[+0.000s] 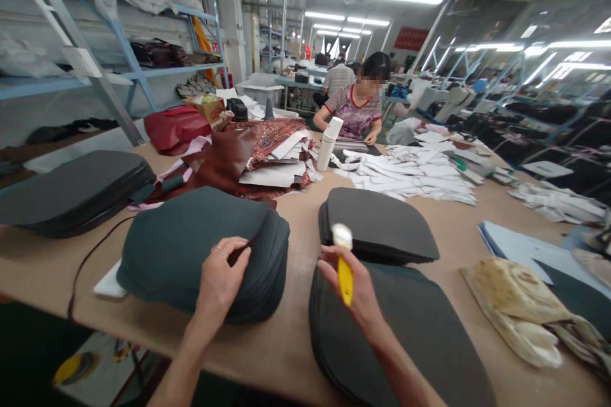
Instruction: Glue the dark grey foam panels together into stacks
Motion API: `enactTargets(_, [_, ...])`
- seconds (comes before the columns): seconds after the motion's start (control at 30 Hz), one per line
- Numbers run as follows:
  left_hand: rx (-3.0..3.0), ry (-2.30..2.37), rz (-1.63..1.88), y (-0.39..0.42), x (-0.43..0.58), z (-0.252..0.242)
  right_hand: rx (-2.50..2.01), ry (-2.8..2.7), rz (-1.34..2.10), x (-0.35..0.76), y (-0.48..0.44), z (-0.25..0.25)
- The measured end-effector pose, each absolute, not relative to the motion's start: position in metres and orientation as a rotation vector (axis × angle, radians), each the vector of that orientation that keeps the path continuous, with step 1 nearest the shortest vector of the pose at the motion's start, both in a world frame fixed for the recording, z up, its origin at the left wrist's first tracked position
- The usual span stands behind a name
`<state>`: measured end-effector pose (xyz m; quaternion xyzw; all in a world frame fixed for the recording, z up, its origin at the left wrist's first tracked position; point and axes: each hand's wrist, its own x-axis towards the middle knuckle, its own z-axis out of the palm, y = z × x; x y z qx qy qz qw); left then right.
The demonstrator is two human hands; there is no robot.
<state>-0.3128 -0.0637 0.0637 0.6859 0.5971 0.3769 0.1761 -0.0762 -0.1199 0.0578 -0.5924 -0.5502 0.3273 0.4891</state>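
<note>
My left hand (pixel 223 276) is closed, fingertips pinched on the edge of the top sheet of a dark green stack (pixel 191 241). That edge looks slightly lifted under the fingers. In my right hand (pixel 356 286) is a short yellow-handled tool (pixel 344 280) with a white, blurred head pointing up; its exact kind does not show. The right hand is above the near dark grey stack (pixel 415 331) of rounded panels. Just behind that one lies another dark grey stack (pixel 382 219).
At far left sits one more dark stack (pixel 71 187). Brown leather and patterned pieces (pixel 272 152) are piled behind, with a white bottle (pixel 328 146) and white strips (pixel 410 172). A stained cloth bag (pixel 515 299) lies right. A co-worker (pixel 358 102) works across the table.
</note>
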Motion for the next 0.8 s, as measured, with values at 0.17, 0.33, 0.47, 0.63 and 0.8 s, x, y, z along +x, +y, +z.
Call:
enactTargets(0.17, [2.459,1.382,1.317,-0.088,-0.267,0.074,-1.317,-1.237,1.121,-0.140,-0.058,0.083])
enactTargets(0.33, [2.672,1.474,1.093,-0.098,-0.280,0.057,-1.405,-1.417,0.806,-0.124,-0.057,0.088])
enactTargets(0.47, [2.725,1.586,0.885,-0.114,-0.314,0.040,-1.400,-1.536,0.724,-0.054,-0.085,0.108])
enactTargets(0.63, [2.616,1.349,0.888,-0.146,-0.275,0.029,-1.735,-1.543,0.534,0.061,-0.151,0.091])
enactTargets(0.8, [2.650,1.121,0.612,-0.178,-0.180,0.018,-2.023,-1.453,0.393,0.140,-0.218,0.014])
